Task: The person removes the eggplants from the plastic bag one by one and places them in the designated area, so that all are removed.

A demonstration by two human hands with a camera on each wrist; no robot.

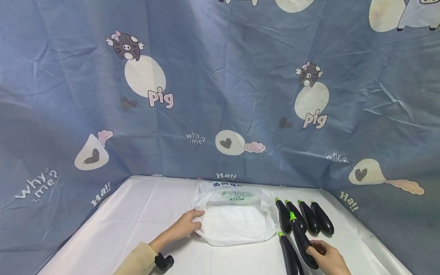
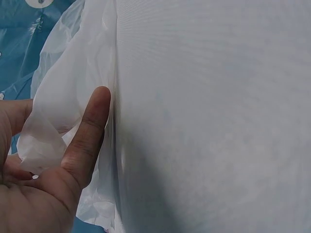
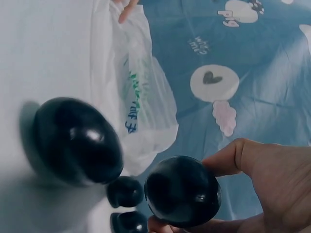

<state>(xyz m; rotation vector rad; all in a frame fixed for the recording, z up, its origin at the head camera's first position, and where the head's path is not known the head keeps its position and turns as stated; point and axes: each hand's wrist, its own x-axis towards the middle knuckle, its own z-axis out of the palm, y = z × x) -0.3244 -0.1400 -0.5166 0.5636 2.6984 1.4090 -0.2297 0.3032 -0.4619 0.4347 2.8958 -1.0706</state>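
A white plastic bag (image 1: 237, 225) lies spread on the table with its mouth held wide. At its left edge, my left hand (image 1: 187, 223) grips the thin film; the left wrist view has the bag's film (image 2: 73, 82) between thumb (image 2: 90, 131) and fingers. To the right of the bag, my right hand (image 1: 328, 258) pinches a dark purple eggplant (image 1: 301, 240) near its rounded lower end, green stem pointing away from me. Seen from the right wrist, this held eggplant (image 3: 182, 191) sits between thumb and fingers, beside another eggplant (image 3: 77, 141) on the table.
Several more eggplants lie on the right side of the table, among them a far-right eggplant (image 1: 323, 218) and a nearer eggplant (image 1: 290, 254). A white cloth covers the table (image 1: 144, 206). Behind it hangs a blue printed curtain (image 1: 206, 95).
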